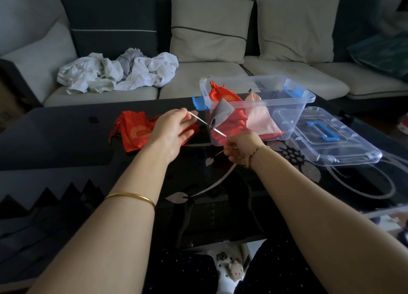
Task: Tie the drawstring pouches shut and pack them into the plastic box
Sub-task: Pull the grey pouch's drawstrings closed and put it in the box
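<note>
A small grey drawstring pouch (220, 113) hangs in the air between my hands, in front of the clear plastic box (295, 104). My left hand (174, 130) pinches one end of its pale drawstring, up and to the left. My right hand (241, 148) grips the other end, lower right; the string is pulled taut. Inside the box lie a red pouch (223, 96) and a pink pouch (261, 122). A pile of red pouches (134, 131) with gold print lies on the black table, partly behind my left hand.
The box's clear lid (331, 137) with a blue handle lies flat on the table just right of the box. Blue latches stick out at the box's ends. A sofa with cushions and crumpled white laundry (117, 72) stands behind the black glass table (66, 137).
</note>
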A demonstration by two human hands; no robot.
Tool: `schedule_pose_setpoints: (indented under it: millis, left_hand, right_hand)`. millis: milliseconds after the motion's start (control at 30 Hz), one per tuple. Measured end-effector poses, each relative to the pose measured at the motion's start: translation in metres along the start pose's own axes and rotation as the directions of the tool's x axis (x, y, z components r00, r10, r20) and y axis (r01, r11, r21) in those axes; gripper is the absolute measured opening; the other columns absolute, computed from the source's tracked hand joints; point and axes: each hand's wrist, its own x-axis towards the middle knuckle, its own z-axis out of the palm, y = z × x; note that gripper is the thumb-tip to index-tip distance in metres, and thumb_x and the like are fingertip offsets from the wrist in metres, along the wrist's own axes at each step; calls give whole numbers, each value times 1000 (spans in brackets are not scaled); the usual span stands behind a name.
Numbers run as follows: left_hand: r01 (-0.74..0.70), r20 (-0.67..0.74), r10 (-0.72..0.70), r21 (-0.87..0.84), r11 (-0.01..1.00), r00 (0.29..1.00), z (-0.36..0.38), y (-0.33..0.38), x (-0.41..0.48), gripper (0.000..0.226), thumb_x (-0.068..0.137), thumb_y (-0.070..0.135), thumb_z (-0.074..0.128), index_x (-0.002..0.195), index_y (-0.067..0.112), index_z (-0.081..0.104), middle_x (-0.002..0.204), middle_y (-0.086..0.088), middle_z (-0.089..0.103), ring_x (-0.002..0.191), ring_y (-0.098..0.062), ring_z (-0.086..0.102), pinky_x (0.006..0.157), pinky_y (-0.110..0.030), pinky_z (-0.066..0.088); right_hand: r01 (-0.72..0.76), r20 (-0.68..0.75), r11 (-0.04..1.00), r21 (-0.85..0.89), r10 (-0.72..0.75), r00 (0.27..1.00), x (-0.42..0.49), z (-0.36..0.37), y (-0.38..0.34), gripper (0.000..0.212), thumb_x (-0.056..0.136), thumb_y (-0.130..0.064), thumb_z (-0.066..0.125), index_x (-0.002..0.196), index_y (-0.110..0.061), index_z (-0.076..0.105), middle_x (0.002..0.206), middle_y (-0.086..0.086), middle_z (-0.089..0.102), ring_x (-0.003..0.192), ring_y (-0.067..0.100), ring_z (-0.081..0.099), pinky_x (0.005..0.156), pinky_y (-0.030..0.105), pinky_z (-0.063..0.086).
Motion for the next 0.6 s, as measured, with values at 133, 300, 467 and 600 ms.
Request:
schedule_pose_setpoints:
  millis: [133,300,467,600]
  left_hand:
    - [12,59,3,-262,965,998,4,1,0,31,101,19,35,72,14,45,64,0,70,76,-16,71,84,-32,51]
    - [7,-3,-8,-181,983,1000,0,1,2,30,98,19,44,70,11,51,51,2,60,50,-12,63,60,-26,52]
    - [2,28,-8,211,977,1000,-5,-6,3,26,95,20,52,74,10,62,55,4,65,49,-7,61,53,-22,52]
    - [-58,141,-6,450,891,990,-7,-15,5,12,87,13,65,76,14,69,70,-1,67,60,-8,61,62,-22,53]
  right_hand:
    - [81,67,996,-44,-78,995,-1,8,1,27,95,-12,42,68,-12,48,63,3,49,50,10,51,49,21,42]
    - [242,56,970,-5,-242,969,-1,2,-2,28,97,-17,47,70,-12,54,65,4,57,57,15,55,54,25,48]
    - [336,60,941,-29,-334,941,-4,1,-5,24,95,-19,49,75,-12,59,68,4,60,57,14,56,52,22,50]
    - [417,72,907,-53,-413,908,-10,7,-10,24,95,-17,48,74,-10,59,74,10,61,58,17,56,53,24,50]
